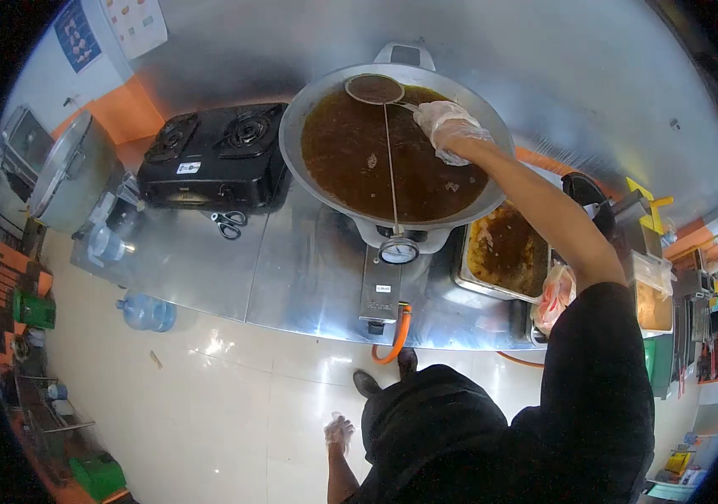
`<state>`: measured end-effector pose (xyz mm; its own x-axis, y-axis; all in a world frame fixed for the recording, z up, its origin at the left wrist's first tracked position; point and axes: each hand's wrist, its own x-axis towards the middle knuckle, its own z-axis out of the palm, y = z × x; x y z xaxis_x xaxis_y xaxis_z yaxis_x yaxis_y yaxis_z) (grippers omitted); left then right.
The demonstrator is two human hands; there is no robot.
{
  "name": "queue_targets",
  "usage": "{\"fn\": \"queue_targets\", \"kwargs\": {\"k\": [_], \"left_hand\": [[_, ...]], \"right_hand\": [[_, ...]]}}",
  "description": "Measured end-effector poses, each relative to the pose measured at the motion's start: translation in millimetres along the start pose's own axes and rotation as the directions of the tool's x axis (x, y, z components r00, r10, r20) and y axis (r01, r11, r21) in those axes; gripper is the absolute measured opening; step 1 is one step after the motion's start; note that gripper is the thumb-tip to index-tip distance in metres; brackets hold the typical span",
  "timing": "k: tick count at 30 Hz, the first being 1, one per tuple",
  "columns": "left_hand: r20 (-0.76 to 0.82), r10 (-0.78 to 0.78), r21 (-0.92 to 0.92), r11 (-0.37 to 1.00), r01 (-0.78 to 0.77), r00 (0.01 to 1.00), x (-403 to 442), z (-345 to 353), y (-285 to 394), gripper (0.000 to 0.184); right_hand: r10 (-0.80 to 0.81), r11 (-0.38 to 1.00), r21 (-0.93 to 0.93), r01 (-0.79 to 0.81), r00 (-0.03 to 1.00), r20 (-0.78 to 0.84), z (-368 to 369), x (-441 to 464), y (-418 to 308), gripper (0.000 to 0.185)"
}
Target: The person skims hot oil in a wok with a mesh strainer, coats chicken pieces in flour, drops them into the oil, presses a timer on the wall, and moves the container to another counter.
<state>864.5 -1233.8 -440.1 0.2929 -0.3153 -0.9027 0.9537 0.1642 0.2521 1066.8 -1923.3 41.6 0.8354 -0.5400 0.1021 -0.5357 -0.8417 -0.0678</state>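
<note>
Reaching across the work surface in the head view, the person's right hand [447,126], in a clear plastic glove, grasps the short handle of a round, metal-rimmed mesh strainer [374,89], which is at the far side of a wide, grey metal pan [291,155] filled with dark brown liquid [346,160]; whether the mesh touches the liquid is hard to tell. The left hand [340,431], gloved likewise, hangs slack and released beside the body, above the glossy cream tiled floor [225,403]. A dial thermometer with a white round face [398,250] sits at the pan's near rim, its thin metal rod running over the liquid towards the strainer. Under that rim a slim, silver metal burner box [380,290] juts forward, an orange hose [403,333] at its front. Left of the pan on the shiny steel table [191,273] stand a black two-burner stove [208,181] and, just before it, black-handled scissors [228,223]. Right of the pan lie a rectangular steel tray [493,291] of brown, oily residue and, beside it, a crumpled red-and-white plastic bag [553,301].
</note>
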Motion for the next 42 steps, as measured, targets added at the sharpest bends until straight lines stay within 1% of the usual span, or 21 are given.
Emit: {"fn": "queue_targets", "kwargs": {"k": [1,4,7,10,13,16,19,22,23,25,26,28,30,31,32,34,37,40,42], "left_hand": [[-0.129,0.053,0.143,0.989,-0.035,0.99,-5.3,6.2,-1.8,0.01],[-0.018,0.013,0.042,0.999,-0.012,1.0,-11.2,3.0,0.3,0.009],[-0.027,0.009,0.056,0.998,-0.008,1.0,-8.3,-2.0,-2.5,0.011],[0.153,-0.044,-0.07,0.996,0.056,0.987,-2.2,-13.8,-1.5,0.011],[0.104,-0.018,0.018,1.0,0.016,0.994,2.6,-14.3,1.5,0.011],[0.111,-0.038,0.0,0.999,0.039,0.993,0.4,-7.4,9.9,0.01],[0.192,-0.064,-0.034,0.997,0.072,0.979,1.9,-5.2,19.3,0.012],[0.317,-0.135,-0.118,0.976,0.181,0.939,17.1,-13.1,24.7,0.014],[0.31,-0.133,-0.086,0.982,0.168,0.941,20.1,-12.9,28.1,0.014],[0.295,-0.124,-0.034,0.99,0.14,0.947,14.7,-4.5,34.3,0.015],[0.255,-0.108,-0.001,0.994,0.112,0.961,11.8,0.2,36.7,0.015],[0.173,-0.072,0.071,0.996,0.06,0.982,5.5,9.9,39.5,0.014],[0.075,-0.034,0.172,0.985,0.021,0.997,6.4,16.7,39.2,0.014],[0.026,-0.011,0.224,0.975,0.005,1.0,7.7,16.3,39.3,0.014],[0.09,-0.029,0.218,0.976,0.008,0.995,9.2,14.8,41.0,0.014],[0.221,-0.064,0.205,0.979,0.017,0.973,30.2,-2.6,39.5,0.014],[0.187,-0.041,0.218,0.976,-0.001,0.982,16.6,11.2,43.8,0.011],[0.31,-0.085,0.156,0.987,0.038,0.947,14.1,14.9,47.5,0.007],[0.309,-0.092,0.157,0.987,0.044,0.947,11.4,17.7,48.0,0.006]], "right_hand": [[-0.005,1.0,0.005,0.005,1.0,-0.013,1.4,2.3,0.7,0.033],[0.074,0.997,0.032,-0.074,0.997,0.026,-7.2,-0.7,-0.4,0.033],[0.008,1.0,-0.004,-0.008,0.999,-0.038,-19.0,-14.3,1.5,0.029],[-0.072,0.993,-0.096,0.069,0.997,-0.032,-33.1,-26.1,10.0,0.032],[0.1,0.994,0.04,-0.097,0.992,-0.082,-41.7,-31.8,15.0,0.033],[0.176,0.984,-0.033,-0.176,0.984,-0.003,-49.4,-36.5,31.7,0.03],[0.085,0.995,-0.054,-0.085,0.996,0.004,-52.8,-48.3,58.4,0.03],[0.18,0.984,-0.012,-0.18,0.983,-0.046,-54.4,-62.2,73.4,0.03],[0.183,0.982,-0.035,-0.184,0.983,-0.026,-61.8,-72.4,77.7,0.03],[0.18,0.981,-0.082,-0.178,0.984,0.017,-89.6,-97.3,64.3,0.03],[0.095,0.993,-0.072,-0.097,0.995,-0.038,-88.6,-101.7,72.9,0.029],[-0.076,0.996,-0.066,0.067,0.986,-0.147,-75.9,-112.2,103.9,0.029],[-0.149,0.988,-0.067,0.137,0.964,-0.219,-65.9,-120.1,125.2,0.029],[-0.147,0.988,-0.077,0.134,0.969,-0.199,-64.4,-124.8,131.8,0.029],[-0.146,0.987,-0.087,0.132,0.973,-0.178,-62.9,-129.7,138.4,0.029],[-0.062,0.99,-0.13,0.057,0.998,-0.03,-98.9,-152.9,103.8,0.028],[-0.02,0.987,-0.158,0.029,0.998,0.06,-125.7,-174.2,81.0,0.034],[-0.02,0.988,-0.149,0.04,0.991,0.131,-143.0,-189.3,64.2,0.037],[0.122,0.988,-0.112,-0.103,0.976,0.181,-172.8,-207.3,33.6,0.035]]}}
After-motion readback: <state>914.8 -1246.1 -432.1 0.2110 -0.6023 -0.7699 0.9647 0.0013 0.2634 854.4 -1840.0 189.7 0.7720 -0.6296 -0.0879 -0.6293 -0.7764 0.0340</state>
